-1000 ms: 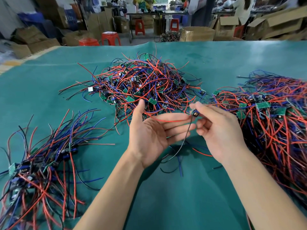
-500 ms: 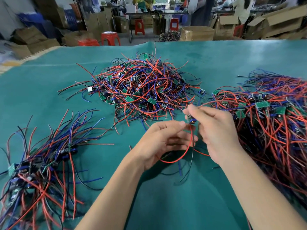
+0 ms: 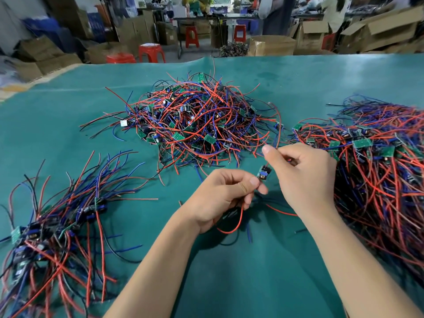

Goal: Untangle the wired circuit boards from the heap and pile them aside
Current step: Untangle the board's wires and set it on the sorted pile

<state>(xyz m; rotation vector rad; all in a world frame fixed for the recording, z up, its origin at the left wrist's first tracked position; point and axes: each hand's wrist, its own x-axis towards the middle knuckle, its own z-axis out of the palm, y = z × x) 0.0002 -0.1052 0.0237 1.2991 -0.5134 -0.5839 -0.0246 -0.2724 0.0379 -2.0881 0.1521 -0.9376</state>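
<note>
A small circuit board (image 3: 264,173), a stubby rectangle with a blue block on its face, is being held up between the two hands, just past the left thumb tip and against the underside of the right forefinger. The left hand (image 3: 220,198) is being kept curled shut, its fingers pinched on thin glossy wires: a red wire (image 3: 234,222) is being looped out below the knuckles, with blue and black strands trailing beside it. The right hand (image 3: 302,177) is being closed too, thumb and forefinger nipped on a red lead that is arching up from the fingertips toward the tangled heap (image 3: 197,120), a bristling mound of red, blue and black wire studded with flat green boards, lying beyond both hands. A second dense mass (image 3: 378,180) is being brushed by the right hand's outer side. The sorted pile (image 3: 57,226), its wires fanned straighter, is lying well apart from the left fingers on the smooth teal mat (image 3: 252,283).
</note>
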